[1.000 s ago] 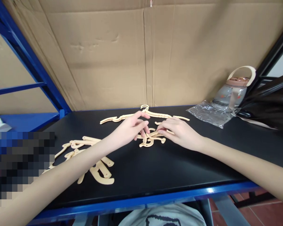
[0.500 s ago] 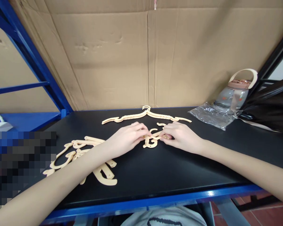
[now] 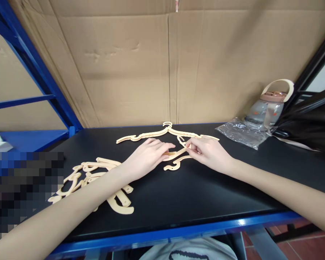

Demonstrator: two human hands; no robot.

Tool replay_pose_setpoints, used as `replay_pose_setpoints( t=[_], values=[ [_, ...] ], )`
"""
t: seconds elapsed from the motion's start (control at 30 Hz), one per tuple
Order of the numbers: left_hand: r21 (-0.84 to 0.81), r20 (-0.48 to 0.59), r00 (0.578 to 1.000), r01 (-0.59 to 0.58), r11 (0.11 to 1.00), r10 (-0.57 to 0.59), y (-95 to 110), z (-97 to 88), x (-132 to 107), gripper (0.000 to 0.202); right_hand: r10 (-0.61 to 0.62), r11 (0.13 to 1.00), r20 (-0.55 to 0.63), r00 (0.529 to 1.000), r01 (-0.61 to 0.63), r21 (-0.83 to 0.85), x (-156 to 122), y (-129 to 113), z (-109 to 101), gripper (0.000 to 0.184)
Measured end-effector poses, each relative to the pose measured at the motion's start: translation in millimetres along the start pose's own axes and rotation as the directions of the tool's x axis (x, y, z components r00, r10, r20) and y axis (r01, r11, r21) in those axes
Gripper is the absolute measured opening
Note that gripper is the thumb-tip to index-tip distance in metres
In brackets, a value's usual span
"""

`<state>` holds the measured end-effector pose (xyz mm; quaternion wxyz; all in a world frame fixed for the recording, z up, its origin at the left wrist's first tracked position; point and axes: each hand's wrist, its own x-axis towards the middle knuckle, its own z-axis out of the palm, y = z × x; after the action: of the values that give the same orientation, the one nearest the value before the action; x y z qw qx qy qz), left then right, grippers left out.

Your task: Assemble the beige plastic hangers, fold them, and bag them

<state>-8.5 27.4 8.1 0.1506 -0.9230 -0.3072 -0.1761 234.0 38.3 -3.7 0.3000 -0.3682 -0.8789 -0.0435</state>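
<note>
My left hand (image 3: 148, 157) is closed around one end of a cream plastic hanger piece (image 3: 176, 154), thumb and fingers pinching it. At the other end my right hand (image 3: 209, 153) pinches the same piece, beside a thin hook-shaped part (image 3: 181, 140) that sticks up by its fingertips. A curved hanger part (image 3: 172, 167) lies just below on the black table, its right end running under my right hand. Behind both hands rests a whole cream hanger (image 3: 151, 135). My fingers partly cover the joints of the held piece.
Loose cream hanger parts (image 3: 120, 198) are piled at the left, partly beneath my left forearm. A clear plastic bag (image 3: 243, 133) and a water bottle (image 3: 269, 108) stand at the back right. Cardboard (image 3: 124, 72) backs the table (image 3: 192, 202); blue frame posts rise at left.
The held piece has been lifted and turned, and the hook-shaped part now points up near my right fingertips. The curved part below shows more clearly. My right hand's fingers have curled further.
</note>
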Motion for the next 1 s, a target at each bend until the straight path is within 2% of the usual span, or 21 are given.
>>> replay_pose_setpoints(
  t=[0.07, 0.17, 0.33, 0.5, 0.67, 0.87, 1.0],
  values=[
    [0.003, -0.028, 0.999, 0.027, 1.0, -0.027, 0, -1.1, 1, 0.021, 0.025, 0.999, -0.02, 0.999, -0.025, 0.019, 1, -1, -2, 0.011],
    [-0.07, -0.057, 0.991, 0.121, 0.99, -0.125, 2, -4.5, 0, 0.026, 0.059, 0.995, -0.038, 0.998, -0.056, 0.081, 1, -2, -5, 0.008],
    [-0.183, -0.034, 0.962, 0.261, 0.948, -0.272, 8, -7.7, -3, 0.029, 0.158, 0.963, -0.021, 0.987, -0.149, 0.225, 2, -5, -8, 0.011],
    [-0.18, 0.017, 0.957, 0.289, 0.94, -0.291, 12, -7.2, -3, 0.032, 0.21, 0.886, 0.022, 0.977, -0.2, 0.418, 3, -5, -9, 0.008],
    [-0.253, 0.149, 0.922, 0.384, 0.888, -0.357, 11, -6.7, -3, 0.026, 0.202, 0.797, 0.096, 0.975, -0.221, 0.563, 3, -1, -6, 0.006],
    [-0.318, 0.179, 0.915, 0.401, 0.859, -0.361, 11, -3.3, -4, 0.025, 0.214, 0.703, 0.147, 0.966, -0.257, 0.663, 6, 1, -5, 0.025],
    [-0.292, 0.132, 0.923, 0.385, 0.876, -0.361, 12, -2.7, -4, 0.017, 0.219, 0.646, 0.193, 0.957, -0.29, 0.706, 7, 4, -3, 0.029]
  ],
)
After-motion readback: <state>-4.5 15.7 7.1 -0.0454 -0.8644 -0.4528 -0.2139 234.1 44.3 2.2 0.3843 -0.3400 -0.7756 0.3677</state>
